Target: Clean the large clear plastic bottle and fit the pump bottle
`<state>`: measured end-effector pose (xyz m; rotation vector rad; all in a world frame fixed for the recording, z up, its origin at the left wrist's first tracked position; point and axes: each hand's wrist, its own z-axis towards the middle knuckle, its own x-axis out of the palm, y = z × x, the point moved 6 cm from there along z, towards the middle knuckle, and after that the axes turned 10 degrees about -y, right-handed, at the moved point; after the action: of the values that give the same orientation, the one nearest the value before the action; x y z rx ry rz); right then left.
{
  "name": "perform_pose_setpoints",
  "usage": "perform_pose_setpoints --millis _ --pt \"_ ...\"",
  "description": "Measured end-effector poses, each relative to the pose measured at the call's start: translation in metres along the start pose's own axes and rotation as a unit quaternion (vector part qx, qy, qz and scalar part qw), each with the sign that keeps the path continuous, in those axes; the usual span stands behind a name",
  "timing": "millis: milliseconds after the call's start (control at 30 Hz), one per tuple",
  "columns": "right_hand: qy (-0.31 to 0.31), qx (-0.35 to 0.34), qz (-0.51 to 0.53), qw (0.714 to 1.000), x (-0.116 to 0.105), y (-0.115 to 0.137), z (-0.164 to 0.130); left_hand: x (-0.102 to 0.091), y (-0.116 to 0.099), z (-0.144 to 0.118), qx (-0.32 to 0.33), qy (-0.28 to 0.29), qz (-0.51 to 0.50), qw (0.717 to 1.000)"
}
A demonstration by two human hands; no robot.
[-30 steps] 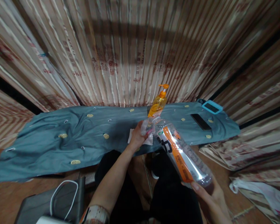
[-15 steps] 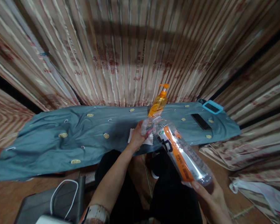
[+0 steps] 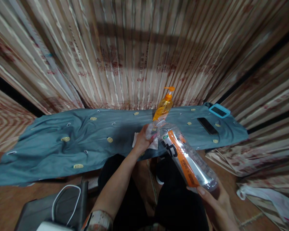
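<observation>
Left hand: fingers are curling round a small clear container, cup or bottle, cannot tell which; right hand: fingers are gripping the base end of a large clear bottle with an orange and silver label, thumb lying along its near side.

The large bottle is slanting, base low and toward the person, neck pointing away and left; the neck is lying close beside the small container above the table's near half; whether the two are touching is not showing, nor whether any liquid is running.

Change over the last second: hardly any; the neck is shifting a shade, both grips are staying put; for the work in hand, this is reading as a steady hold, the two vessels being kept close together.

Just below the left hand a white tissue is lying on the teal cloth that is covering the table; beyond the neck an orange pump bottle is standing; farther right a dark phone is lying flat, a blue-framed display just behind it; striped curtains are hanging behind everything.
</observation>
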<state>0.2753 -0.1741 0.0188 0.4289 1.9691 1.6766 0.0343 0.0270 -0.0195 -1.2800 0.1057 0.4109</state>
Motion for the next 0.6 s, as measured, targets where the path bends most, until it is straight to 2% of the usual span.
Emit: perform_pose_setpoints --millis 300,600 --pt "0.003 0.003 0.000 1.000 -0.003 -0.011 0.005 0.003 0.006 -0.001 -0.006 0.010 0.001 1.000" --pt "0.002 -0.006 0.042 0.999 -0.005 -0.020 0.009 0.005 0.010 0.001 -0.004 0.015 0.024 1.000"
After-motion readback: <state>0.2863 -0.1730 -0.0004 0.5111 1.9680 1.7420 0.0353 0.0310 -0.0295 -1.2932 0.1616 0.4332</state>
